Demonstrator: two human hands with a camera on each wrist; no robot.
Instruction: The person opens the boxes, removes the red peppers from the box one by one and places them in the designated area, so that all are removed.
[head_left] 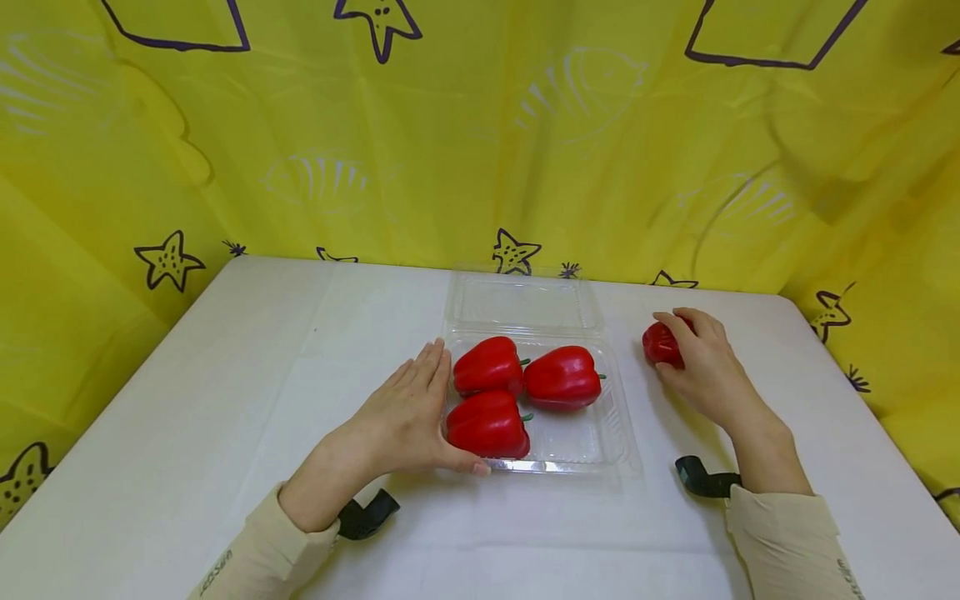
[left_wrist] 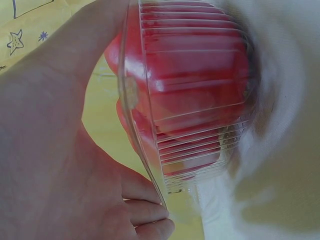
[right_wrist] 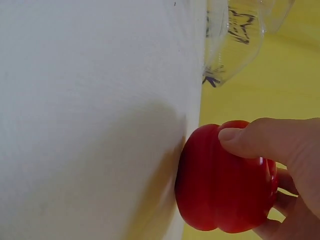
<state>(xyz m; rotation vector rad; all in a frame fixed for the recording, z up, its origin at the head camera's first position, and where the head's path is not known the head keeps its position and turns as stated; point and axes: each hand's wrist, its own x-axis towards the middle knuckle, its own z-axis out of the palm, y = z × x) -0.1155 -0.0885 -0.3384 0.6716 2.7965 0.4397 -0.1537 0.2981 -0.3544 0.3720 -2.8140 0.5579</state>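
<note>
A clear plastic clamshell container (head_left: 581,442) lies on the table with its lid (head_left: 525,304) folded back. Three red bell peppers with green stems sit in its base: one at back left (head_left: 487,367), one at right (head_left: 564,379), one at front left (head_left: 489,425). My left hand (head_left: 397,421) rests against the container's left side, fingers straight, thumb along the front rim. In the left wrist view, fingertips touch the rim (left_wrist: 132,115). Right of the container, my right hand (head_left: 708,367) grips another red bell pepper (right_wrist: 220,185), thumb on one side, fingers around the other.
A white cloth (head_left: 225,400) covers the table. Behind it and at the sides hangs a yellow curtain (head_left: 450,150) with starfish and fish drawings. Black wrist mounts (head_left: 367,515) show at both sleeves.
</note>
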